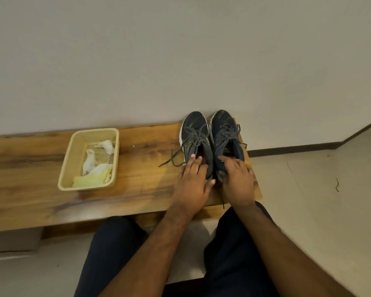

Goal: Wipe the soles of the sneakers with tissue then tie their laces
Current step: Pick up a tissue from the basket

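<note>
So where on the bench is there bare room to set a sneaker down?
The widest bare patch of bench lies between the basket and the left sneaker, though a loose lace trails into it. More bare wood runs left of the basket. The right end is crowded: both sneakers, right one, with the left hand and right hand on them.

Warm, dim indoor light is falling evenly across the frame, leaving the plain off-white wall [180,50] in the upper half looking flat grey-beige. A faint sheen is showing on the long brown wooden bench [41,200] at centre left. Wide-angle distortion is bending the bench edge and the dark skirting line at right. Slight motion blur is softening the lower left corner.
</note>
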